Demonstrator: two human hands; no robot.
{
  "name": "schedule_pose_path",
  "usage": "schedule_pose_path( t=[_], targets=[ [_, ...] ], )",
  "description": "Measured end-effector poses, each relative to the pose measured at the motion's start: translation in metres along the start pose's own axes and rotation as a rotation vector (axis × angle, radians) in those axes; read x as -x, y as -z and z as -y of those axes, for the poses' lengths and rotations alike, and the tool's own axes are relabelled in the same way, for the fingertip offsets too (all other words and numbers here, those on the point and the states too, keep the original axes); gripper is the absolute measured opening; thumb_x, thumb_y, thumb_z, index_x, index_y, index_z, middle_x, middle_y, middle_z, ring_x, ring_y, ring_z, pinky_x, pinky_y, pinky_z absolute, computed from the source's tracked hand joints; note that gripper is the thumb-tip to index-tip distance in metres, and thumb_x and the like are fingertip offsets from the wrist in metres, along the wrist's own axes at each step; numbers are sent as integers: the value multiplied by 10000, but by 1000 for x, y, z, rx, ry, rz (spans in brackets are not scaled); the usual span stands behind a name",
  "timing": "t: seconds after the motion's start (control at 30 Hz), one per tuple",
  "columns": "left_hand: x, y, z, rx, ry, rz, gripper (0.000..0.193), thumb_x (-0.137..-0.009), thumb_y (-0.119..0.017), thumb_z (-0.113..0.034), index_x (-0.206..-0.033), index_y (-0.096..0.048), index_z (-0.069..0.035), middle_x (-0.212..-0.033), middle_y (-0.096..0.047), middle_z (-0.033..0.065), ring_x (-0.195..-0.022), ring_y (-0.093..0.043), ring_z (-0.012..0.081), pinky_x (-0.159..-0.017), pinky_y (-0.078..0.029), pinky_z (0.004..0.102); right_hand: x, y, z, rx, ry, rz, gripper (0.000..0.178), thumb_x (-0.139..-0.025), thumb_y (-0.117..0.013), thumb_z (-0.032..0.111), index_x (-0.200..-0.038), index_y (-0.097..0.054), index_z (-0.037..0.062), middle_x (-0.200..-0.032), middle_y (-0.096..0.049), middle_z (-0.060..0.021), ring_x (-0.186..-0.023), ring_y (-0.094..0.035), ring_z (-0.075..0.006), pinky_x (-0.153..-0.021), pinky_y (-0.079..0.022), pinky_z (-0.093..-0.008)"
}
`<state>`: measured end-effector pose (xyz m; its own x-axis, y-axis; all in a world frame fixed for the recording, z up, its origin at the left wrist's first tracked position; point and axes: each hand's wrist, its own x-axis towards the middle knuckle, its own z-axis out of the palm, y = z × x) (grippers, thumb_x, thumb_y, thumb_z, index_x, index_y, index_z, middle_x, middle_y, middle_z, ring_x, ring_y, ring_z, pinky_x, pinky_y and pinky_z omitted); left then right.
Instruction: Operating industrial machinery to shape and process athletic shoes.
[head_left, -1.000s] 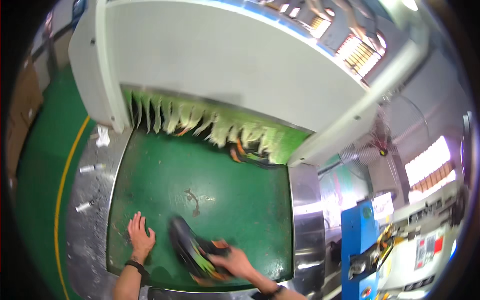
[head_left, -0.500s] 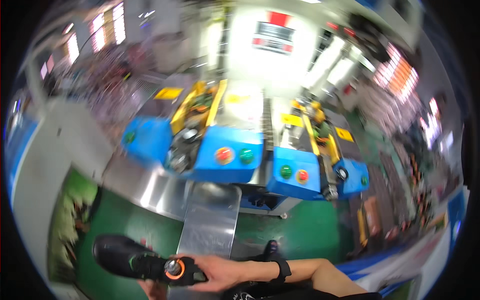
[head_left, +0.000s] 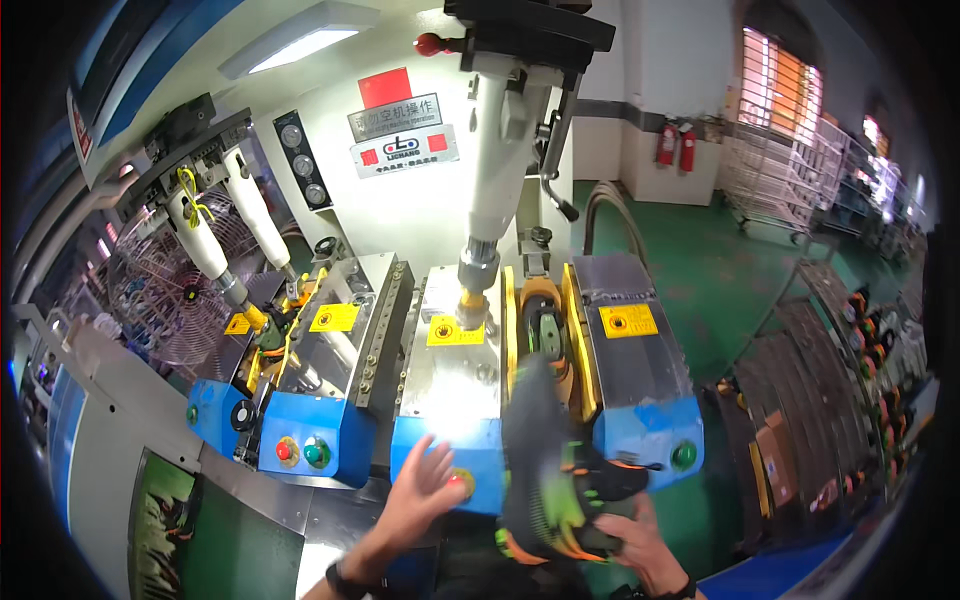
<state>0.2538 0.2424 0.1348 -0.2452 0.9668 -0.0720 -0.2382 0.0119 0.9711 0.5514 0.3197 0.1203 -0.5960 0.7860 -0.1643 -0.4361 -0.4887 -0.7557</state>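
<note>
My right hand grips a dark shoe with green and orange trim by its lower end. The shoe is tilted up, its blurred far end in front of the slot between two yellow pads of a pressing machine. Beside it, my left hand holds nothing, its fingers apart. Its thumb is close to a red button on the blue housing; I cannot tell whether they touch. Above the station stands a white press cylinder with a metal tip.
Left of me a second station has red and green buttons, with white cylinders above it. A green button sits on the right blue housing. At the right stands a rack with several shoes; fire extinguishers are on the far wall.
My view has turned and come closer to the machine, whose right station is now in front of me. The held shoe went from the lower left to that station. My left hand now shows spread fingers.
</note>
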Motion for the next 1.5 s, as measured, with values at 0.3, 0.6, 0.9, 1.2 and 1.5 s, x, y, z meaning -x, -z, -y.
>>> schedule_pose_path(
  t=[0.3, 0.6, 0.9, 1.2, 1.5],
  targets=[
    [-343, -128, 89, -688, 3, -322, 469, -707, -643, -158, -1115, -481, 7, -991, -616, 164, -935, -609, 314, -810, -489, 388, 31, 84, 23, -105, 319, -661, 547, -774, -610, 28, -1294, -443, 10, -1106, -615, -145, -1001, -634, -276, -852, -536, -382],
    [-333, -115, 1, -287, 346, 124, 422, -684, -553, 89, -1086, -520, -36, -789, -585, 55, -653, -600, 175, -518, -477, 315, 25, 70, 34, 47, 254, -671, 420, -823, -618, 74, -1224, -532, -14, -1090, -641, -178, -1005, -632, -279, -867, -510, -358],
    [-4, 10, -44, 378, 242, -205, 702, -599, -661, 38, -1266, -452, -28, -1015, -569, 84, -908, -608, 210, -808, -517, 337, -174, 41, 108, 253, -302, -425, 365, -799, -581, 24, -1152, -521, -48, -1056, -632, -170, -932, -655, -296, -841, -559, -406],
    [209, 49, 48, 140, 134, -894, 515, -694, -658, -52, -1177, -493, 8, -1095, -575, 166, -940, -581, 272, -786, -491, 374, -359, 0, 3, 1559, 206, -412, 420, -730, -537, 53, -1078, -391, -132, -918, -584, -373, -926, -574, -526, -836, -464, -526],
    [302, 60, 80, -1044, -75, -578, 243, -842, -632, -69, -1052, -534, 4, -1009, -568, 184, -843, -536, 300, -784, -435, 421, -368, 27, 2, 1470, 206, -417, 427, -721, -586, 104, -1049, -427, -117, -907, -597, -352, -903, -586, -503, -827, -480, -502]
  ],
)
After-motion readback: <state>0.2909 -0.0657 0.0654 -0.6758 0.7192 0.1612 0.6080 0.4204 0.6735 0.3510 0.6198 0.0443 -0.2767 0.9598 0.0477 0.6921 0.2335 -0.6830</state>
